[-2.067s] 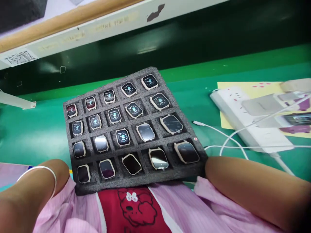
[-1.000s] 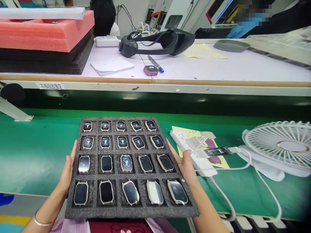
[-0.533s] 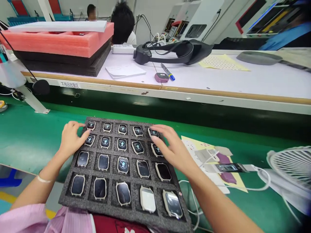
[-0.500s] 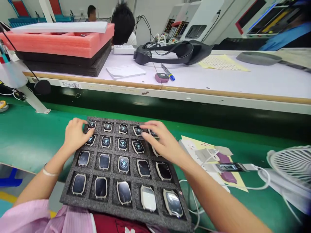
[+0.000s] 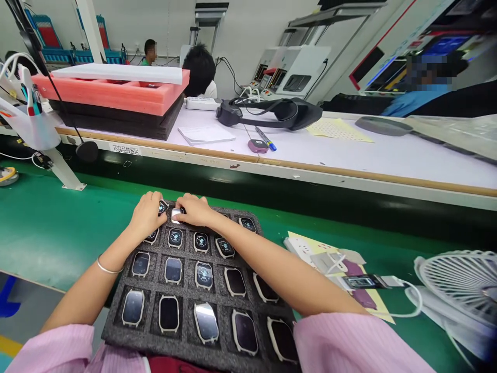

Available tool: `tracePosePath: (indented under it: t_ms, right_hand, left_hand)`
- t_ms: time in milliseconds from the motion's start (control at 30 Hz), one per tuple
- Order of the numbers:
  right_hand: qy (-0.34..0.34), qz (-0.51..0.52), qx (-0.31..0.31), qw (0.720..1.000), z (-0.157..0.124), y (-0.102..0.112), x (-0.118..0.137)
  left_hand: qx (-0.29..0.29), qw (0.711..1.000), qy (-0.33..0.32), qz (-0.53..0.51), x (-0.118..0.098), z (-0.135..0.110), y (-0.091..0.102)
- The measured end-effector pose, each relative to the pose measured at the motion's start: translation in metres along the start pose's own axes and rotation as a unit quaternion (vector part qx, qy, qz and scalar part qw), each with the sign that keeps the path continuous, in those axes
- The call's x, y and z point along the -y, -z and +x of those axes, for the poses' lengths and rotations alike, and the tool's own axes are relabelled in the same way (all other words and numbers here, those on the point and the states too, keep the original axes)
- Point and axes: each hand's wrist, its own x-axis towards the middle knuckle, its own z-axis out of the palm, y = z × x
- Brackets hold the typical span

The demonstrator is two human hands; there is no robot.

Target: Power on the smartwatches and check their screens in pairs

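Observation:
A dark grey foam tray [image 5: 188, 277] holds rows of smartwatches, tilted toward me at the bench edge. At its far left corner my left hand [image 5: 148, 216] pinches a smartwatch [image 5: 163, 207] with a lit dial, which looks tilted. Close beside it, my right hand [image 5: 195, 211] has thumb and fingers around another smartwatch [image 5: 177, 215] in the same far row; its screen reflects white. My right forearm crosses over the tray and hides part of the far row. Several watches in the two far rows show lit dials, while most of the nearer screens look dark, like this watch [image 5: 169, 314].
The green bench [image 5: 77, 228] carries a white fan [image 5: 462, 285] and a cabled device [image 5: 363, 281] on yellow paper at right. Above runs a white shelf [image 5: 334, 150] with a black headset [image 5: 272, 114], marker, notepad and pink foam trays [image 5: 128, 93]. Other people sit beyond.
My right hand has moved left along the far row to the second watch. My left hand has closed on the corner watch. The camera view has tipped up slightly.

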Motion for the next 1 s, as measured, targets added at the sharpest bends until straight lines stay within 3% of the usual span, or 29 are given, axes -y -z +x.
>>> tracePosePath:
  t_ms: [133,200,233,300,367,433,500,600,767,1000]
  right_hand:
    - [0.002,0.099,-0.068,0.993,-0.017,0.004,-0.014]
    - [0.015,0.237,-0.084,0.968,-0.032,0.008,-0.021]
    - [0.015,0.332,-0.087,0.939,-0.04,0.009,-0.025]
    - [-0.007,0.517,-0.094,0.851,-0.054,0.01,-0.032]
    - [-0.049,0.626,-0.104,0.771,-0.064,0.006,-0.039]
    - [-0.081,0.684,-0.11,0.717,-0.069,-0.001,-0.045]
    - [-0.091,0.719,-0.104,0.681,-0.07,-0.01,-0.05]
    - [-0.079,0.748,-0.073,0.654,-0.069,-0.018,-0.054]
    - [-0.041,0.794,-0.027,0.606,-0.073,-0.016,-0.055]
    - [-0.007,0.784,-0.011,0.62,-0.08,-0.015,-0.057]
  left_hand:
    - [-0.013,0.989,-0.019,-0.147,-0.02,0.002,0.011]
    - [-0.019,0.977,-0.03,-0.212,-0.036,0.003,0.015]
    - [-0.023,0.972,-0.035,-0.229,-0.044,0.004,0.016]
    - [-0.031,0.965,-0.038,-0.259,-0.061,0.006,0.013]
    - [-0.025,0.952,-0.028,-0.302,-0.072,0.006,0.004]
    - [-0.011,0.935,-0.005,-0.353,-0.076,0.005,-0.008]
    - [-0.013,0.922,0.022,-0.387,-0.076,0.002,-0.019]
    - [-0.034,0.915,0.047,-0.399,-0.071,-0.004,-0.03]
    - [-0.049,0.914,0.048,-0.4,-0.066,-0.009,-0.032]
    - [-0.044,0.908,0.047,-0.414,-0.065,-0.01,-0.029]
